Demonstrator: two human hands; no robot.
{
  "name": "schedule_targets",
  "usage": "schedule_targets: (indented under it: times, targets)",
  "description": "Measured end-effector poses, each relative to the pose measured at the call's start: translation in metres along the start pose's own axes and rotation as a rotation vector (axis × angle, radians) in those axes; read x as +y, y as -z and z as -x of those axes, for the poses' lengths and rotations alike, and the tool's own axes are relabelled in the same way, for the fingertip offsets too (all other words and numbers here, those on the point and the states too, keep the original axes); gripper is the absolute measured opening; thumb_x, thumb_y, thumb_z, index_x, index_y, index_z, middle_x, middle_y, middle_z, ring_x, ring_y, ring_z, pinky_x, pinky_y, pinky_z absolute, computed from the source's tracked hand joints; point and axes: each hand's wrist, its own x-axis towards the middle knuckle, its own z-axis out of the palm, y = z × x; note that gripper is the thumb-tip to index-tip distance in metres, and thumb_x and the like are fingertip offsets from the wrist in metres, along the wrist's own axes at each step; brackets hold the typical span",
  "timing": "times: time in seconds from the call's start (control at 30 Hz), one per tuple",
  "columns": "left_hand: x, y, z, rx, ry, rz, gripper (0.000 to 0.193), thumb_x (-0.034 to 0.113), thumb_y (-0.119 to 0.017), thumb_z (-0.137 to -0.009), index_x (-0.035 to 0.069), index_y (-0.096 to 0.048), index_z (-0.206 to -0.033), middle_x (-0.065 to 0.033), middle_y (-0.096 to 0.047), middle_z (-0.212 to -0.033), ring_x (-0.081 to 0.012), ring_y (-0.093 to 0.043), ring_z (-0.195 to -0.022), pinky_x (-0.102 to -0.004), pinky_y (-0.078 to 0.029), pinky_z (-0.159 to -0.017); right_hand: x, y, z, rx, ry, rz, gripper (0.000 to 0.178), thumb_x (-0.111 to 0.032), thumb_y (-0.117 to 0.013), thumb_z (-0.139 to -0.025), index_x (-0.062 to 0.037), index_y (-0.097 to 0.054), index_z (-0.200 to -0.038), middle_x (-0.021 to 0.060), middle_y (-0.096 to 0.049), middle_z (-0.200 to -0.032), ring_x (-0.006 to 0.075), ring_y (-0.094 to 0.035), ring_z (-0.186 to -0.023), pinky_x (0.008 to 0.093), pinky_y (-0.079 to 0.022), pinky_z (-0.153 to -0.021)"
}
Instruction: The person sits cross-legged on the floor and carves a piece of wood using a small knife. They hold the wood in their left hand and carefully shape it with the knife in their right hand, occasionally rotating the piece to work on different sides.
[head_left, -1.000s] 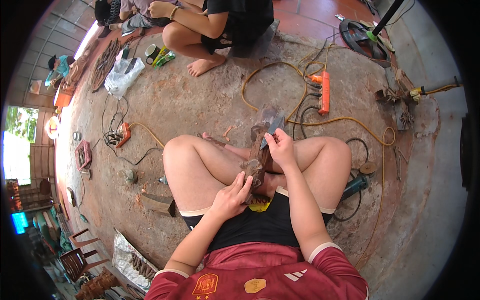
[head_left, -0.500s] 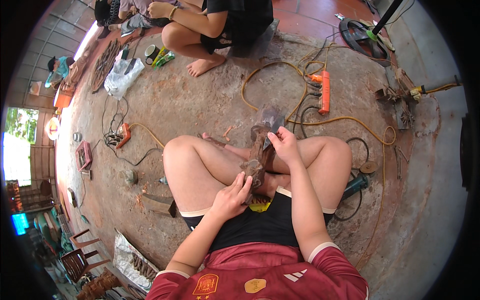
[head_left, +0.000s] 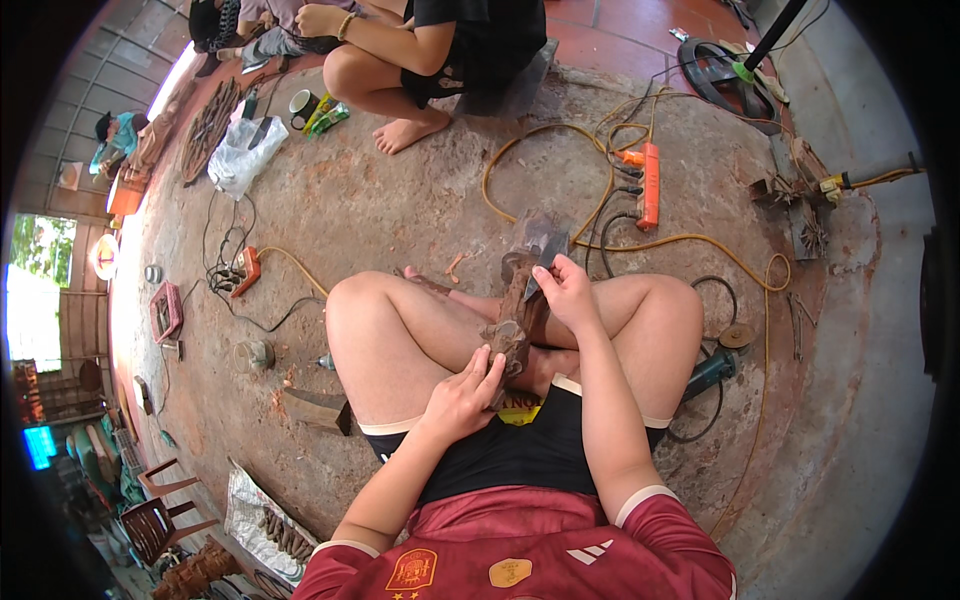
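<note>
Nothing much has shifted since a second ago; only the sandpaper sheet [head_left: 543, 240] looks more blurred. Beyond the hands lie an orange power strip [head_left: 650, 186] and yellow cord [head_left: 700, 243]. The carved wood piece [head_left: 516, 315] rests between the crossed legs, its detail unclear. Left hand [head_left: 460, 395] grips its lower end; right hand [head_left: 568, 292] pinches the sheet against its top.

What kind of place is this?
Likely an informal wood-carving workshop, worked from the floor. The left hand steadies a carved wood piece; an orange power strip and an angle grinder lie on the dusty concrete floor.
</note>
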Motion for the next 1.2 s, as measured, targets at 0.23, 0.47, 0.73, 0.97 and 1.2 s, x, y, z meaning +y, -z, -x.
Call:
schedule_targets:
  times: [0.23, 0.47, 0.73, 0.97, 1.2]
  targets:
    - [-0.001, -0.001, 0.001, 0.008, -0.001, -0.009, 0.102, 0.012, -0.084, -0.056, 0.000, -0.041, -0.147, -0.0328, -0.049, -0.141, -0.0391, -0.060, -0.123, -0.0403, -0.056, -0.093, -0.008, -0.002, 0.002, -0.005, -0.058, 0.015, 0.032, -0.012, -0.067, -0.095, -0.0058, -0.045, -0.072, -0.0069, -0.044, -0.064, 0.0026, -0.037, -0.060, 0.0248, -0.030, -0.050]
    - [0.001, 0.001, 0.000, 0.005, -0.003, -0.007, 0.100, 0.013, -0.084, -0.057, 0.000, -0.041, -0.147, -0.0331, -0.049, -0.141, -0.0390, -0.061, -0.121, -0.0401, -0.057, -0.092, -0.009, -0.015, 0.005, 0.084, 0.054, 0.160, 0.031, -0.012, -0.067, -0.095, -0.0025, -0.048, -0.073, -0.0036, -0.048, -0.061, 0.0045, -0.038, -0.058, 0.0264, -0.034, -0.050]
    - [-0.002, -0.002, 0.002, 0.033, 0.005, 0.009, 0.101, 0.013, -0.084, -0.056, 0.000, -0.041, -0.147, -0.0329, -0.051, -0.139, -0.0393, -0.062, -0.120, -0.0402, -0.057, -0.091, -0.021, -0.013, 0.003, 0.066, -0.231, -0.284, 0.023, -0.012, -0.065, -0.097, -0.0061, -0.054, -0.078, -0.0023, -0.056, -0.063, 0.0045, -0.045, -0.054, 0.0240, -0.035, -0.049]
    - [-0.001, -0.005, 0.001, 0.064, -0.002, -0.006, 0.101, 0.011, -0.083, -0.056, 0.001, -0.041, -0.147, -0.0322, -0.051, -0.140, -0.0389, -0.061, -0.121, -0.0405, -0.057, -0.091, -0.017, -0.001, 0.005, -0.013, -0.095, -0.050, 0.024, -0.011, -0.065, -0.096, -0.0065, -0.054, -0.076, -0.0054, -0.053, -0.065, 0.0024, -0.043, -0.057, 0.0231, -0.033, -0.050]
    - [0.000, -0.002, 0.000, 0.031, 0.005, 0.009, 0.101, 0.011, -0.083, -0.056, 0.000, -0.041, -0.147, -0.0326, -0.050, -0.140, -0.0392, -0.060, -0.123, -0.0409, -0.057, -0.091, -0.005, -0.007, 0.005, 0.051, -0.050, 0.073, 0.028, -0.012, -0.067, -0.095, -0.0036, -0.052, -0.073, -0.0037, -0.052, -0.062, 0.0026, -0.042, -0.059, 0.0249, -0.034, -0.051]
